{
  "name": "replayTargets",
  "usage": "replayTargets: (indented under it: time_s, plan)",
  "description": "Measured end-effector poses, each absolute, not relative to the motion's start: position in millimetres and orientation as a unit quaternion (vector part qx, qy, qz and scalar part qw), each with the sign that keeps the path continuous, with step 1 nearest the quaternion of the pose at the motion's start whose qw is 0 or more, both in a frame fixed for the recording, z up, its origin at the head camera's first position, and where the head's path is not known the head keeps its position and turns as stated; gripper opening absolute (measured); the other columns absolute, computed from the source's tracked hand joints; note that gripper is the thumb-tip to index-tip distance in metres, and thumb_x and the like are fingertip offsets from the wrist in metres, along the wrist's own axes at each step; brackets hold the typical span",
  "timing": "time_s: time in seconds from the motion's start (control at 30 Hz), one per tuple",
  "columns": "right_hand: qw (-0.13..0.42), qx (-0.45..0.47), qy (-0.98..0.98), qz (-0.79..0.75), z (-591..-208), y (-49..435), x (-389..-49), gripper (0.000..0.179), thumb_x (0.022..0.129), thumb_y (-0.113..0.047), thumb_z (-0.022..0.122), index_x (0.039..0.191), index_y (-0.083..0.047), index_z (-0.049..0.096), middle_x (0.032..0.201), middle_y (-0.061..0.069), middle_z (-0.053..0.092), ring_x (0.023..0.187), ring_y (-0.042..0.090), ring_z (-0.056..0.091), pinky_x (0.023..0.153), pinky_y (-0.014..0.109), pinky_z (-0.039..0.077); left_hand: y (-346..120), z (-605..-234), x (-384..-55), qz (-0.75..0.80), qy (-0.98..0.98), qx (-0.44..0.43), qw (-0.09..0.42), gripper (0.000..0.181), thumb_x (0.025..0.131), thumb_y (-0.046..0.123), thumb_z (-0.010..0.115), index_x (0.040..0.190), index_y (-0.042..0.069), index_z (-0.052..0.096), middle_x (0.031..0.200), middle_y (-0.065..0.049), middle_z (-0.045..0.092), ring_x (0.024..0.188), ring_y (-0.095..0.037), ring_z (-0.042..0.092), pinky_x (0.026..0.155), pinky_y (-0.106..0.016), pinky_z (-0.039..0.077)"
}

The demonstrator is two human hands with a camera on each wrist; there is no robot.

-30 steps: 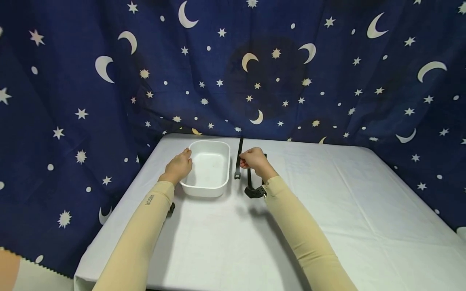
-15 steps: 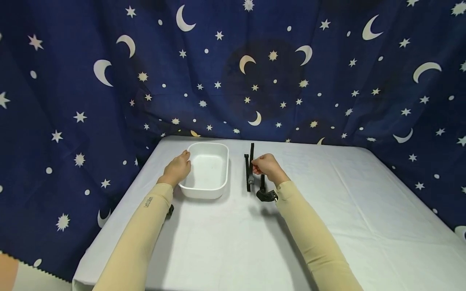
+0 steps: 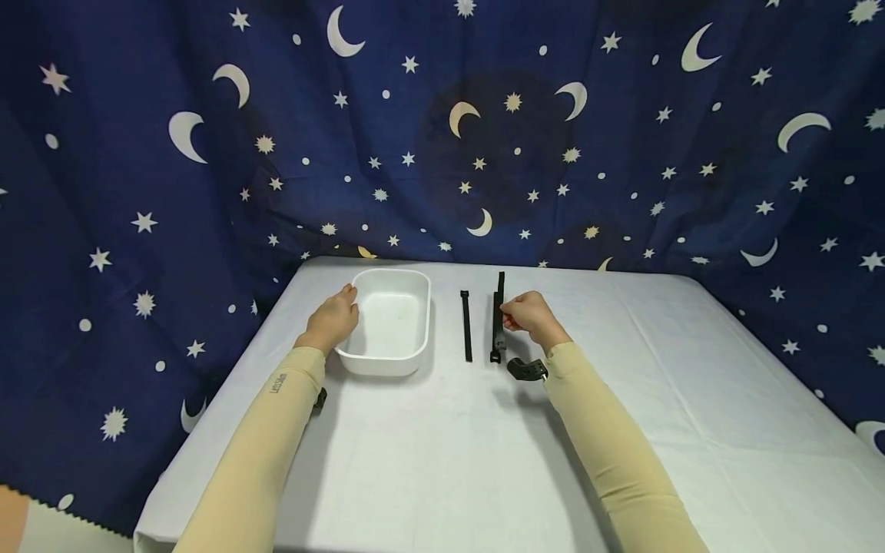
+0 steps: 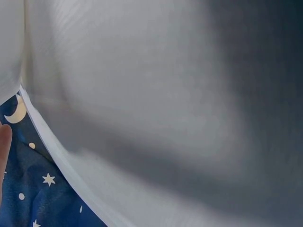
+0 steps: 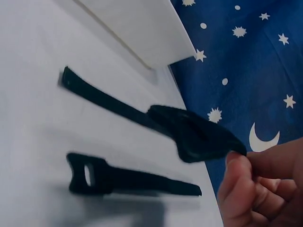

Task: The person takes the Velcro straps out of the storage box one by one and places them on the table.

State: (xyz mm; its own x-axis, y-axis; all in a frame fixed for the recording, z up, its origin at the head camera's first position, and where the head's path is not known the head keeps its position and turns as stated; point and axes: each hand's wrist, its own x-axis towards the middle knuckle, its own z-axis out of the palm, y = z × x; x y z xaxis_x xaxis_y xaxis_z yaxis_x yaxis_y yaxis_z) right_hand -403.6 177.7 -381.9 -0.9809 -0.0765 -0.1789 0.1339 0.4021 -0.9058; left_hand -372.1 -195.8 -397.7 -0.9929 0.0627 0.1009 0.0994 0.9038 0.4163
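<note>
My right hand (image 3: pixel 528 313) pinches the end of a black hook-and-loop cable tie (image 5: pixel 203 135) between thumb and forefinger, above the table. In the head view, the held tie covers part of a second black tie (image 3: pixel 495 338) on the table. A third tie (image 3: pixel 466 326) lies to its left. Both lying ties show in the right wrist view, one with a slotted head (image 5: pixel 87 174). My left hand (image 3: pixel 333 316) rests against the left side of a white rectangular basin (image 3: pixel 383 366), fingers fairly straight. Only a fingertip (image 4: pixel 4 142) of it shows in the left wrist view.
The table (image 3: pixel 429 468) wears a white cloth. Behind it and to the left hangs a dark blue curtain (image 3: pixel 415 138) with moons and stars. A black wrist camera (image 3: pixel 527 369) sits below my right wrist.
My right hand has moved to the right with the held tie, from beside the basin to over the second lying tie. My left hand stays at the basin.
</note>
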Motion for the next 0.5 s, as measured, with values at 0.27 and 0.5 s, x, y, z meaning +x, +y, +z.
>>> replayTargets:
  time_s: [0.27, 0.5]
  plan:
    - [0.095, 0.031, 0.832, -0.546, -387.0, 192.6, -403.0, 0.023, 0.102, -0.008, 0.051, 0.11, 0.012, 0.06, 0.066, -0.001, 0.059, 0.056, 0.006, 0.057, 0.059, 0.019, 0.056, -196.6, -403.5, -375.0, -0.214, -0.975, -0.043, 0.043, 0.053, 0.106, 0.019, 0.036, 0.155, 0.0, 0.033, 0.165, -0.017, 0.026, 0.149, -0.039, 0.031, 0.121, -0.056, 0.032]
    - [0.091, 0.04, 0.833, -0.545, -390.1, 204.1, -398.9, 0.018, 0.102, -0.006, 0.051, 0.101, 0.008, 0.06, 0.062, -0.004, 0.057, 0.054, 0.004, 0.055, 0.057, 0.018, 0.054, -196.4, -401.3, -376.2, -0.211, -0.976, -0.044, 0.041, 0.053, 0.106, 0.02, 0.035, 0.155, 0.0, 0.032, 0.165, -0.017, 0.025, 0.149, -0.04, 0.031, 0.12, -0.057, 0.032]
